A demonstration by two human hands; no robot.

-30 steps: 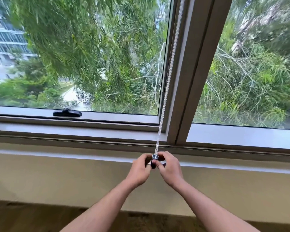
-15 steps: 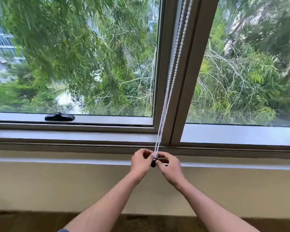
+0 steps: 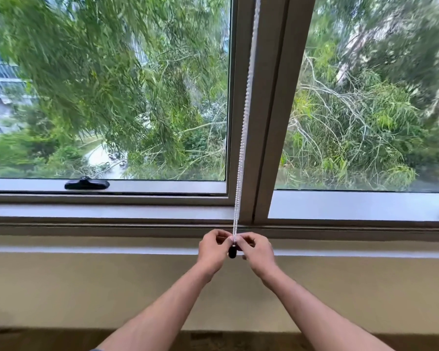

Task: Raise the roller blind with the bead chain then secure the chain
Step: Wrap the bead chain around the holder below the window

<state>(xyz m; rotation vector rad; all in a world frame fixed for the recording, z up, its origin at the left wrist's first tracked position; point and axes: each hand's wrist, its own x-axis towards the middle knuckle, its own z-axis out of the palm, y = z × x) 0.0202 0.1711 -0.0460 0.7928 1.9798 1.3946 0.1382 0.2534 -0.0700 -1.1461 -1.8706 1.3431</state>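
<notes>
A white bead chain (image 3: 242, 138) hangs taut down the grey window mullion (image 3: 271, 110), its two strands close together. At its lower end sits a small dark holder (image 3: 232, 252) fixed on the wall just under the sill. My left hand (image 3: 213, 249) and my right hand (image 3: 257, 250) meet at the chain's bottom loop, fingertips pinching it right above the holder. The blind itself is out of view above the frame; both panes are uncovered.
A black window handle (image 3: 86, 184) lies on the lower left sash rail. A grey sill ledge (image 3: 99, 211) runs across below the glass, above a beige wall (image 3: 86, 287). Trees fill the view outside.
The two chain strands, slightly apart half a second ago, now hang nearly as one line. Both hands stay at the chain's bottom by the holder; the camera has shifted slightly.
</notes>
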